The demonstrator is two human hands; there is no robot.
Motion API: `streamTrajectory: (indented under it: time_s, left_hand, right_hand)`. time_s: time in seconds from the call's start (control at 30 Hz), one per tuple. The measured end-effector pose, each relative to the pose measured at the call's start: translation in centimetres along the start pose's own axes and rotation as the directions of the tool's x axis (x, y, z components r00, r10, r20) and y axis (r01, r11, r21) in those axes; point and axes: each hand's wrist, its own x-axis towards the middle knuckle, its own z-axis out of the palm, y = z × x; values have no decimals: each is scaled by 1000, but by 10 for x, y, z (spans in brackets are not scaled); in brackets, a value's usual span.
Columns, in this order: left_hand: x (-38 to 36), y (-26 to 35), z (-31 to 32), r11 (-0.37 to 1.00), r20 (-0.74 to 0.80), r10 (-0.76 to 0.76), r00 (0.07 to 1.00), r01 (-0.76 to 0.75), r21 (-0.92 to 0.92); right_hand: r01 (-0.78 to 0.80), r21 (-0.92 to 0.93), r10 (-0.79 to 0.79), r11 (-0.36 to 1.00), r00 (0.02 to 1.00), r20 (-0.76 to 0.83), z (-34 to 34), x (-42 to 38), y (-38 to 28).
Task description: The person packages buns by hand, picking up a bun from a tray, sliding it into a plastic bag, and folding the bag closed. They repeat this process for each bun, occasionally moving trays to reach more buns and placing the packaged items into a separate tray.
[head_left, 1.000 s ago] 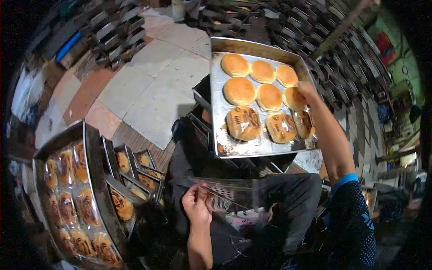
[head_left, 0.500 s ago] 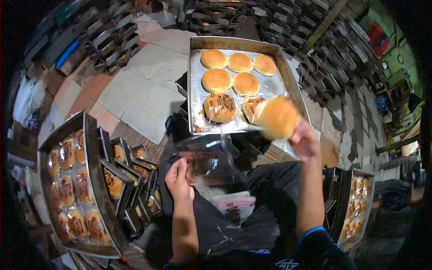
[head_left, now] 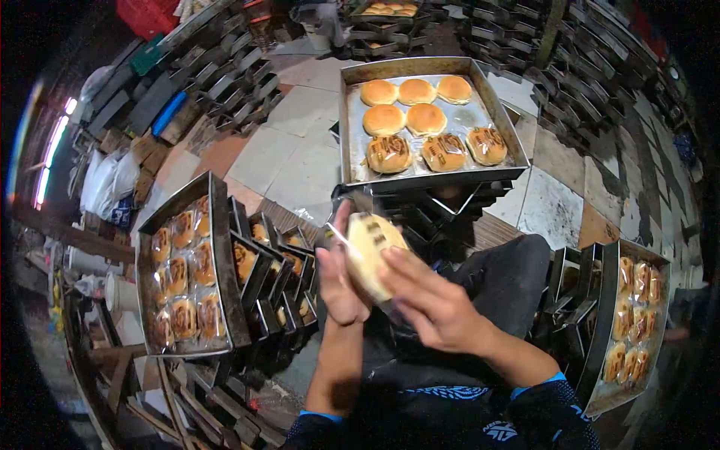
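Right hand [head_left: 439, 307] and its bun [head_left: 369, 259] have swung from the middle tray's [head_left: 469, 116] near right corner in to the left hand [head_left: 343, 289]; the bun is now between both hands, in front of that tray's near edge. Left to right: left tray [head_left: 231, 292], wrapped buns inside; then the left hand, grip wide, palm and fingers along the bun's left side; then the bun, tilted, dark print of a clear wrapper [head_left: 375, 234] on it, the wrapper's mouth lost in blur; then the right hand, grip narrowed, fingers curved over the bun, thumb contact unclear. Middle tray: bare buns toward the far edge, three wrapped along the near edge. Right tray [head_left: 607, 292]: wrapped buns. Judgement: light, even pressure suits a soft bun; smooth the wrapper without denting it.
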Motion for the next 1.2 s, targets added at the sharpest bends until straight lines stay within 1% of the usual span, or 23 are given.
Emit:
streamTrajectory:
  time_s: [0.07,0.13,0.2,0.27,0.33,0.4,0.43,0.47,0.53,0.57,0.6,0.67,0.73,0.77,0.83,0.87,0.9,0.93,0.97,1.07,1.13,1.17,1.2]
  left_hand:
    - [-4,4,21,982,-68,118,991,-126,-143]
    - [-15,-10,28,996,35,92,995,-92,18]
    - [-16,-24,35,887,-122,165,979,-93,452]
    - [-10,-24,14,992,-299,-41,953,2,-128]
    - [0,-4,-10,958,-293,-57,955,-30,-284]
    - [-7,9,-24,942,-299,-73,951,-33,-335]
    - [-11,8,-25,933,-289,-72,955,-38,-359]
    - [-13,6,-22,923,-270,-70,960,-40,-383]
    - [-16,-8,-15,943,-285,-95,954,-6,-333]
    - [-17,-11,-14,973,-303,-164,939,104,-206]
    - [-17,-15,-14,973,-322,-232,918,219,-77]
    - [-9,-10,-36,909,-293,-328,898,216,-356]
    - [-7,9,-48,913,-280,-286,916,172,-371]
    - [-7,17,-56,904,-311,-291,905,154,-398]
    - [-9,25,-54,919,-301,-287,909,173,-355]
    - [-11,28,-49,913,-295,-311,904,198,-356]
    - [-14,19,-57,929,-321,-332,887,249,-273]
    - [-14,12,-52,936,-346,-348,871,300,-185]
    - [-25,1,-36,935,-485,-355,800,315,-164]
    - [-53,-31,-34,918,-281,-396,874,366,-155]
    - [-60,-54,-36,890,-493,37,869,196,412]
    - [-50,-62,-35,829,-414,369,832,-93,552]
    - [-46,-57,-46,828,-417,377,827,-100,551]
  right_hand:
    - [94,-153,-85,984,995,59,2,7,-10]
    - [193,-321,-171,927,981,96,6,13,-9]
    - [21,-304,17,952,993,120,0,20,-17]
    - [14,-265,5,964,998,68,12,9,-17]
    - [8,-223,-6,975,1000,6,23,-2,-16]
    - [-26,20,16,999,922,387,17,-19,-9]
    - [-42,202,-54,978,892,448,14,-20,1]
    - [-145,318,18,937,928,371,12,-17,2]
    - [-70,263,39,962,992,122,13,6,3]
    - [-157,241,80,958,950,301,16,13,6]
    - [-84,215,20,973,958,284,24,8,14]
    - [-17,294,-57,956,969,242,27,9,2]
    - [-57,608,-307,792,824,476,1,11,-12]
    - [-57,603,-305,796,822,481,-1,7,-2]
    - [-288,831,-500,477,688,526,1,-2,22]
    - [-473,489,-37,733,690,723,-2,-2,30]
    - [-257,190,190,947,931,313,15,-4,37]
    - [-193,-236,144,952,967,-212,31,-1,40]
    - [-101,-150,67,984,974,-217,30,-1,39]
    - [61,-95,-85,994,959,-269,27,5,31]
    - [-55,50,70,997,913,-402,38,2,42]
    - [-49,49,64,998,916,-395,41,1,42]
    - [-211,297,325,931,849,-416,45,1,41]
